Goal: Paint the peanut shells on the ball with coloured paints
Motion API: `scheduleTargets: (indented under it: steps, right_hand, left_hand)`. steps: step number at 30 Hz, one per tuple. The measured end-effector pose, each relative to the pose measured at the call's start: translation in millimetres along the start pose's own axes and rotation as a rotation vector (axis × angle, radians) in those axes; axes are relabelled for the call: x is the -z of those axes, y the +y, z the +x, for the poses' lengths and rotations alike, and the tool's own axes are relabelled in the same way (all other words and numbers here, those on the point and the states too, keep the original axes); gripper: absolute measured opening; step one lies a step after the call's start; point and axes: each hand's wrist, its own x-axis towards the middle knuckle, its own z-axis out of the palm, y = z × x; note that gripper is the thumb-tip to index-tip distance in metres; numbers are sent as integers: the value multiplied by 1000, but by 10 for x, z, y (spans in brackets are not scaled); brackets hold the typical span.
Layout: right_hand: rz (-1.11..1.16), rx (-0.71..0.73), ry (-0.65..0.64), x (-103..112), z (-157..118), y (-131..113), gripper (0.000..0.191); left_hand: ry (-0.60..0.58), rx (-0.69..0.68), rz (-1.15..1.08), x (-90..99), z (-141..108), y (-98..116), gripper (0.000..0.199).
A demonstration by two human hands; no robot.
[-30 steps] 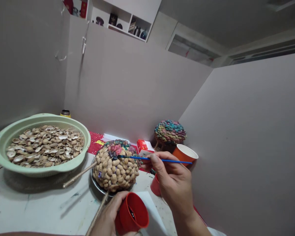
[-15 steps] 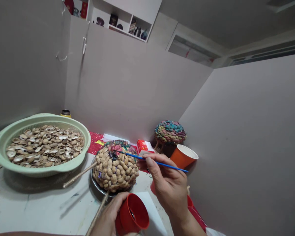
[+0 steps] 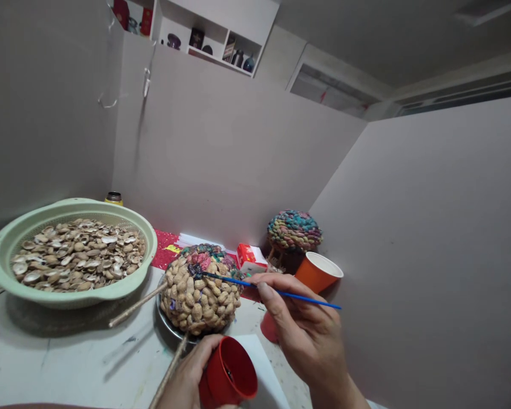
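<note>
Well to the left of the right grip, a pale green plastic colander holds heaped peanut shells; behind its rim stands a yellow container with a metallic neck. Just beyond the grip are an orange cup, pale inside, a multicoloured dome behind it, and a red-and-white box. High above the grip, white shelving bears a blue vase.

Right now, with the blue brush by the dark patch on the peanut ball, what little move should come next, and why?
I'd probably have the right hand ease the blue brush slightly downward, because its tip is at the edge of the dark patch and the peanuts just below on the peanut ball look mostly unpainted.
</note>
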Motion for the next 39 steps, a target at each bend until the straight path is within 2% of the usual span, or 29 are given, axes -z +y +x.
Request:
scheduleTargets:
  steps: [6, 15, 20, 27, 35, 39]
  right_hand:
    - [-115, 131, 60, 11, 30, -32, 15]
    - [-165, 342, -38, 9, 25, -129, 22]
    - [-211, 355, -70, 48, -11, -198, 22]
    - [-196, 382, -15, 10, -4, -175, 24]
    - [-248, 436, -124, 17, -3, -195, 24]
    - [-247, 438, -121, 32, -3, -237, 26]
  left_hand:
    - [-25, -27, -24, 7, 2, -45, 66]
    - [-11, -9, -13, -6, -2, -22, 67]
    - [2, -2, 19, 1, 2, -20, 66]
    - [4, 18, -9, -3, 6, 22, 64]
    - [-17, 45, 94, 3, 19, 94, 62]
    - [-16, 43, 95, 9, 27, 144, 59]
